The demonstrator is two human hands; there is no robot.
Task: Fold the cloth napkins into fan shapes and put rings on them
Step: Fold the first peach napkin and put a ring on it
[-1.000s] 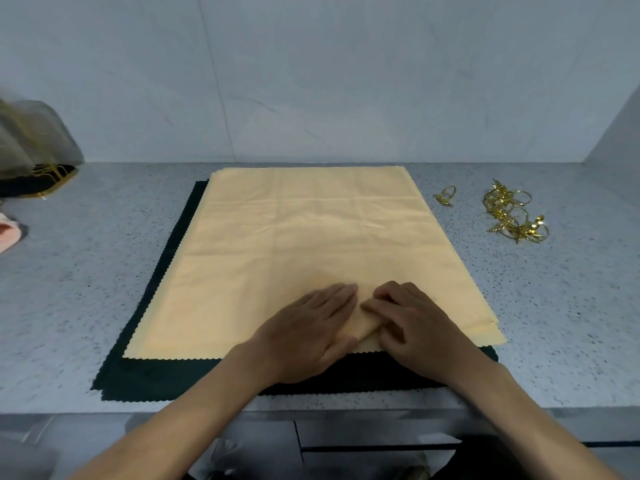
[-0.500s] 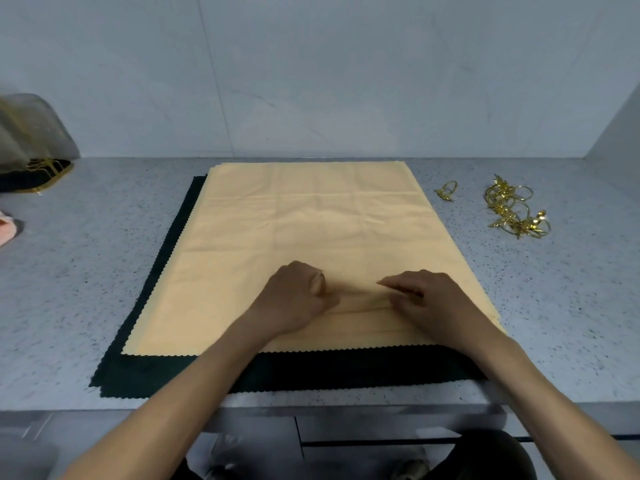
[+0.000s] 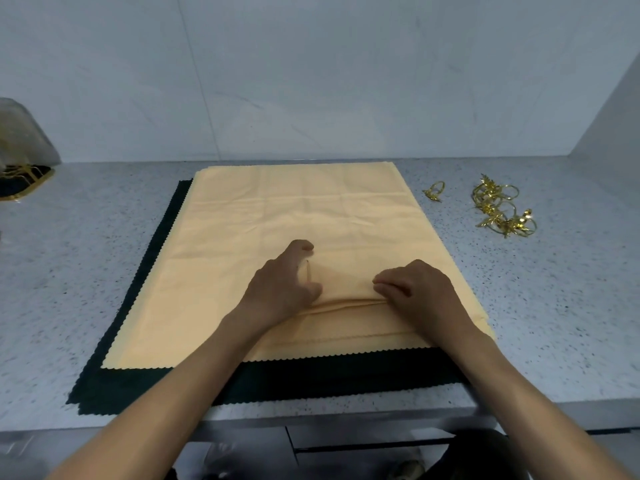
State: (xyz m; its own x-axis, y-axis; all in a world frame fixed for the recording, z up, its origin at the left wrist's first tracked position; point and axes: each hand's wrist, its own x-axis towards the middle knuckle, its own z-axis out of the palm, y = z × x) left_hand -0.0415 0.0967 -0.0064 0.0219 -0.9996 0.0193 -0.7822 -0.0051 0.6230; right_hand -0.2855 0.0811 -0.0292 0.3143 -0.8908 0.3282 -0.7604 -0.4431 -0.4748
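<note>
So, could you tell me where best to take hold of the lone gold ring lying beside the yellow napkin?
Probably by its open loop, from above: the single ring lies flat on the counter, apart from the tangled pile.

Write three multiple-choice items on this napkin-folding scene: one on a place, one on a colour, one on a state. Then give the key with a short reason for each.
1. Where do the gold rings lie?
A. On the counter to the right of the yellow napkin
B. On top of the yellow napkin
C. On the dark cloth at the near edge

2. What colour is the cloth under the yellow napkin?
A. White
B. Dark green, almost black
C. Red

3. What state is the yellow napkin in near the left hand and right hand?
A. Rolled into a tube
B. Already threaded through a ring
C. Gathered into a first raised pleat, the rest flat

Key: 1 A, the rings sit on the speckled counter, apart from the napkin. 2 B, its dark border shows at the left and near sides. 3 C, a ridge runs between the hands.
</note>
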